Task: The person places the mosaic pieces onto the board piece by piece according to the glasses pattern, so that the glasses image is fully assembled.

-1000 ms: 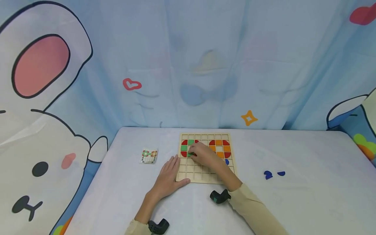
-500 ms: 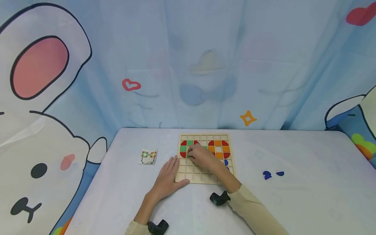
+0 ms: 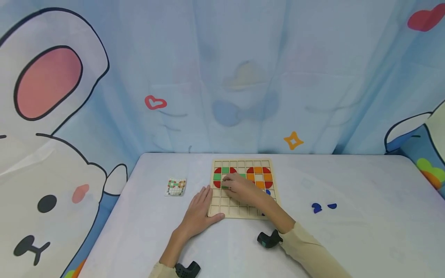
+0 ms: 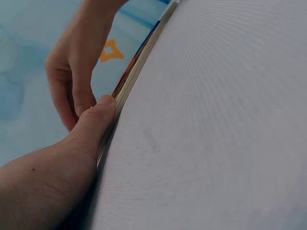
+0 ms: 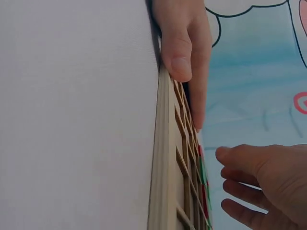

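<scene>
A wooden grid board [image 3: 219, 200] lies on the table with red, green and orange pieces in its upper cells. My left hand [image 3: 198, 210] rests along the board's left edge and lower left corner, fingers straight; its thumb touches the near rim in the left wrist view. Over the left group of pieces hovers my right hand [image 3: 241, 188], fingertips beside a green piece [image 3: 225, 187]. The right wrist view shows those fingers [image 5: 240, 155] loosely bent and parted, holding nothing. My right hand and forearm hide part of the board's middle. A blue piece [image 3: 268, 192] shows at the right.
A small pattern card [image 3: 175, 187] lies left of the board. Two blue shapes lie on the table [image 3: 347, 239] to the right: a notched one [image 3: 316, 207] and a half-round one [image 3: 332, 206]. Behind the table hangs a printed blue curtain [image 3: 194, 127].
My right hand's fingers have parted a little from the green piece, and its wrist and forearm have shifted slightly right. The left hand stays at the board's edge.
</scene>
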Tool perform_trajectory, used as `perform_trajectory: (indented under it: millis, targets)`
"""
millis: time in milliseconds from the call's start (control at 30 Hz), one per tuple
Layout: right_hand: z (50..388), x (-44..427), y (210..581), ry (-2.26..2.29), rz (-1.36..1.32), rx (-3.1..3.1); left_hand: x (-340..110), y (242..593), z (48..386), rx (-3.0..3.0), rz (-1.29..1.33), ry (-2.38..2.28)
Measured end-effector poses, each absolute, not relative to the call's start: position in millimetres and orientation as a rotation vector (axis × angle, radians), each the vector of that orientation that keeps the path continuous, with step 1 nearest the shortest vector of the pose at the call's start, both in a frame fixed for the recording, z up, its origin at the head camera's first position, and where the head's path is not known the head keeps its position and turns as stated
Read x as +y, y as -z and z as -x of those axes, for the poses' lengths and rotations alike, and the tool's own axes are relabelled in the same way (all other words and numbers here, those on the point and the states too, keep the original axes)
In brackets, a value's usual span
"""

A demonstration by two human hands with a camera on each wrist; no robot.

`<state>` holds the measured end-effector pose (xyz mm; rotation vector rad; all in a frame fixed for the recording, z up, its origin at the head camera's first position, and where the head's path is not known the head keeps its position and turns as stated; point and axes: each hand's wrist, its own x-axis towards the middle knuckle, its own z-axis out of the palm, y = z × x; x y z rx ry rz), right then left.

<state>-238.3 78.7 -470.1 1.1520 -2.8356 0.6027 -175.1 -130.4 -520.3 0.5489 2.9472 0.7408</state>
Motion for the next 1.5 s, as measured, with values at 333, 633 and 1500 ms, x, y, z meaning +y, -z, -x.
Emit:
perform_trajectory:
  millis: [333, 633, 1500]
  targets:
    - [222, 139, 462, -0.475, -1.198, -2.642, -127, 517, 175, 2.940, -0.539, -0.736]
    - [207, 204, 472, -0.534, -0.987, -2.807, -129, 514, 176, 2.956, -0.549, -0.741]
    - [177, 345, 470, -0.504, -0.696, -3.053, -130, 516, 174, 2.954, -0.521, -0.763]
